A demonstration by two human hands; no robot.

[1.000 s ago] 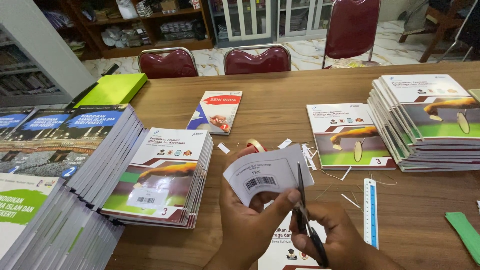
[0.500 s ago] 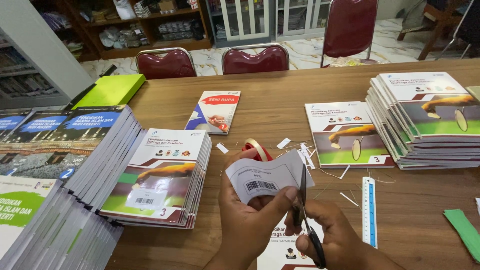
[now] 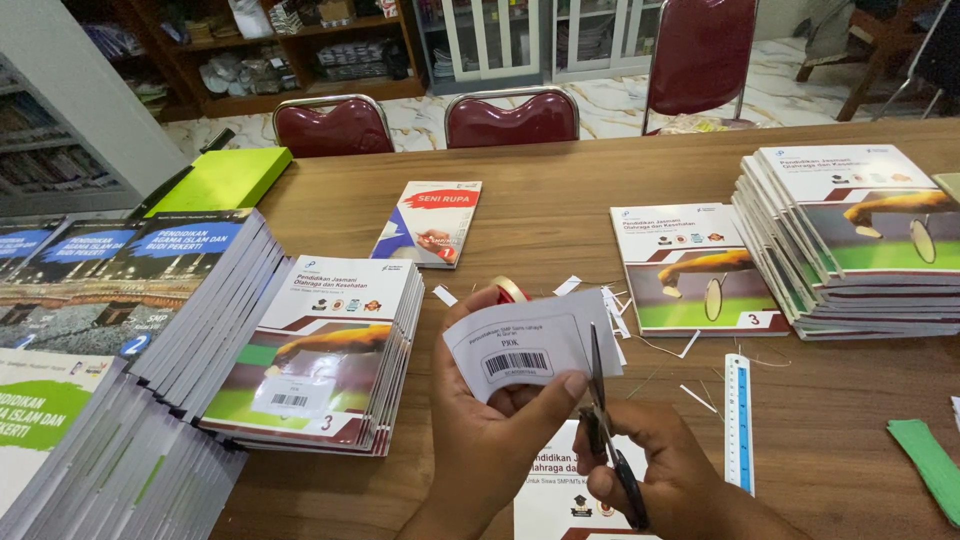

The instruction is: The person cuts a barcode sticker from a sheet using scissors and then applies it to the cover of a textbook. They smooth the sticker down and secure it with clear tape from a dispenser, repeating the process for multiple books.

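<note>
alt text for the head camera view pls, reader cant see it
The left hand holds a white barcode label sheet while the right hand cuts it with scissors over a wooden table. Stacks of textbooks sit on both sides, with paper strips and a ruler nearby.

Even, soft daylight comes from the far windows; shadows are faint, the picture sharp, with slight wide-angle bending at edges.

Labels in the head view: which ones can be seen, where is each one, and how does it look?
Paper label: white sheet with black barcode, held in left hand, scissors in right hand cutting its right edge.
Stuck label: small white rectangle with barcode, on top book of the stack left of the hands.
</note>
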